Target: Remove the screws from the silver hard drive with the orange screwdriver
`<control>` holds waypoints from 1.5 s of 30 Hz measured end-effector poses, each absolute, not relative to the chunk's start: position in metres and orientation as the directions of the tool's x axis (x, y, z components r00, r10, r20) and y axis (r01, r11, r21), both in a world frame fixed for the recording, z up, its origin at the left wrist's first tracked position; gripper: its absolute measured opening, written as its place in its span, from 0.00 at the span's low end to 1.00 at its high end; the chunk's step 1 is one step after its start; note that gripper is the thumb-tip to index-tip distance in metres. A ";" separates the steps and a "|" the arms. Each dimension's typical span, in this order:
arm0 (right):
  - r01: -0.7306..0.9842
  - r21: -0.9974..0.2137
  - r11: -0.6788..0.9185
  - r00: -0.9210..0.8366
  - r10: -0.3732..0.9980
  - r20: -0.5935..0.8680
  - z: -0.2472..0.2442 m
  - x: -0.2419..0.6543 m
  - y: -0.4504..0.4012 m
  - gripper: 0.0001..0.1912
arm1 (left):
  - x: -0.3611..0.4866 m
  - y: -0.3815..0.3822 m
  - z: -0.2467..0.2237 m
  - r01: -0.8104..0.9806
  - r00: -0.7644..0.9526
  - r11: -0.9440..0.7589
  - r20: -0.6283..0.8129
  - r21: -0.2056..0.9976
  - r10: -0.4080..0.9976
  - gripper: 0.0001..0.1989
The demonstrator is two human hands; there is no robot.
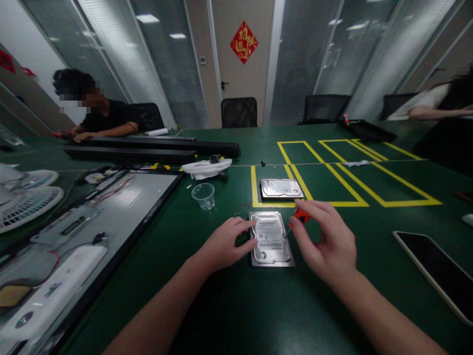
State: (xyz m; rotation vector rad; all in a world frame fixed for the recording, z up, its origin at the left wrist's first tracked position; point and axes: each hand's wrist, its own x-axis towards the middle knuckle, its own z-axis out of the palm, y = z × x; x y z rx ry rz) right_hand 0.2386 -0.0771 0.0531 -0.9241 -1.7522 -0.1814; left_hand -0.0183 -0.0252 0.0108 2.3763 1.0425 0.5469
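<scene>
A silver hard drive with a printed label lies flat on the green table in front of me. My left hand rests at its left side, thumb and forefinger spread apart, with their tips touching the drive's edge. In my right hand is a screwdriver with an orange-red handle, pinched between thumb and fingers. Its thin shaft slants down to the drive's right edge; whether the tip sits in a screw is too small to tell. Just beyond lies a second hard drive, inside a yellow tape outline.
A clear plastic cup stands left of the drives, near a white fan part. A large panel with wiring fills the left side. To the right lies a phone. Across the table sits a person beside long black bars.
</scene>
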 end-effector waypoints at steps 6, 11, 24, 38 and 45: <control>0.631 -0.343 0.696 -0.097 0.509 0.855 0.052 0.238 -0.077 0.29 | -0.018 -0.025 0.010 0.572 0.626 -0.593 0.165 0.567 0.762 0.26; 0.606 -0.352 0.713 -0.105 0.511 0.853 0.054 0.238 -0.078 0.28 | -0.018 -0.025 0.009 0.570 0.626 -0.593 0.166 0.570 0.762 0.26; 0.589 -0.390 0.708 -0.108 0.547 0.830 0.050 0.239 -0.078 0.27 | -0.018 -0.025 0.011 0.584 0.623 -0.578 0.142 0.570 0.769 0.26; 0.568 -0.442 0.694 -0.054 0.568 0.821 0.040 0.241 -0.076 0.28 | -0.018 -0.025 0.010 0.575 0.620 -0.580 0.155 0.577 0.769 0.26; 0.650 -0.305 0.696 -0.098 0.475 0.875 0.051 0.241 -0.073 0.25 | -0.017 -0.025 0.012 0.578 0.623 -0.579 0.147 0.576 0.768 0.26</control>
